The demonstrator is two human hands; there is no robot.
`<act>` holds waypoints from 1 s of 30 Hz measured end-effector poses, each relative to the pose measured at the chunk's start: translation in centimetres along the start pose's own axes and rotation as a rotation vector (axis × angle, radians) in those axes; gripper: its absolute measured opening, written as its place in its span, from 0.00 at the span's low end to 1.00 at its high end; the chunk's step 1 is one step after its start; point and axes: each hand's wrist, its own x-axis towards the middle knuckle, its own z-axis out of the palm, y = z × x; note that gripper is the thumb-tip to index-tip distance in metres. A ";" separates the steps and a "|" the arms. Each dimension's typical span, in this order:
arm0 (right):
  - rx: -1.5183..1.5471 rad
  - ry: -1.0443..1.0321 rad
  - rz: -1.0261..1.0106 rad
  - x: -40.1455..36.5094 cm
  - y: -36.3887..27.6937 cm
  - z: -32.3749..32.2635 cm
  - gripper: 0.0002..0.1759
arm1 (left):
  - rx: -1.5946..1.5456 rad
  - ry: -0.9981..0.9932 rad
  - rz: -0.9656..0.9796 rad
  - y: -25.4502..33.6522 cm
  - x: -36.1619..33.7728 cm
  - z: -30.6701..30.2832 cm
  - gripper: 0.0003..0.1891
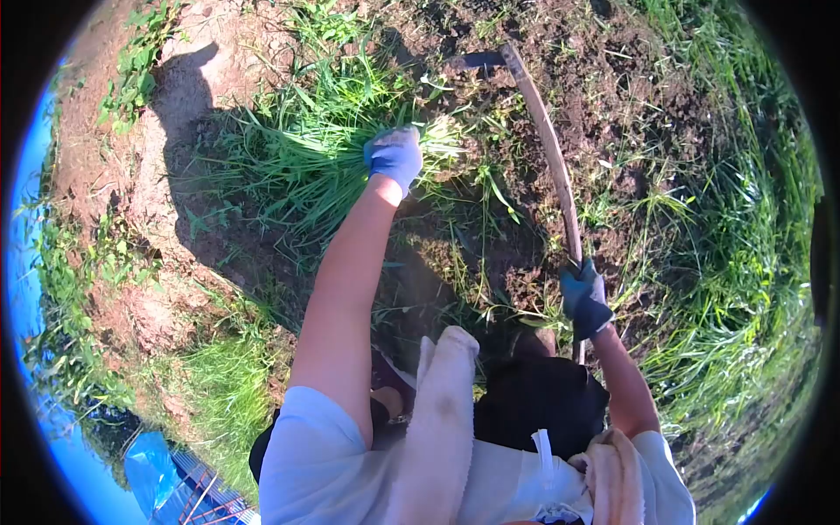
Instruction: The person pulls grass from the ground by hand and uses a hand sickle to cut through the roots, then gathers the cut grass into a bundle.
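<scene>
My left hand (395, 160), in a light work glove, is closed round a thick bunch of long green grass (302, 157). The blades fan out to the left of the fist, and pale stem ends poke out on its right. In my gloved right hand (585, 297) is the lower part of a sickle's long, slightly curved wooden handle (551, 144). At the handle's far end a dark blade (479, 60) points left, low over the soil. The fingers hide part of the handle.
Dark soil (630, 96) with cut stubble lies round the sickle. Tall grass (744, 227) stands along the right. Bare pale earth (153, 289) and leafy plants (136, 74) are on the left. A towel (437, 429) hangs from my neck. A blue plastic bag (150, 468) is at lower left.
</scene>
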 end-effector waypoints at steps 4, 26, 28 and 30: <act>-0.292 0.049 -0.333 5.4 -4.5 1.7 0.16 | 0.020 -0.050 0.037 -0.3 0.3 -0.8 0.08; -0.052 -0.189 0.073 -2.9 6.9 2.2 0.21 | -0.276 -0.174 -0.095 -2.2 -3.4 -0.6 0.14; 0.012 -0.151 0.068 -2.6 0.3 0.7 0.20 | -0.305 -0.206 -0.082 -2.0 -5.1 0.6 0.19; 0.087 -0.130 0.038 1.3 -1.4 1.1 0.23 | -0.222 -0.210 -0.255 0.4 -6.1 -3.2 0.38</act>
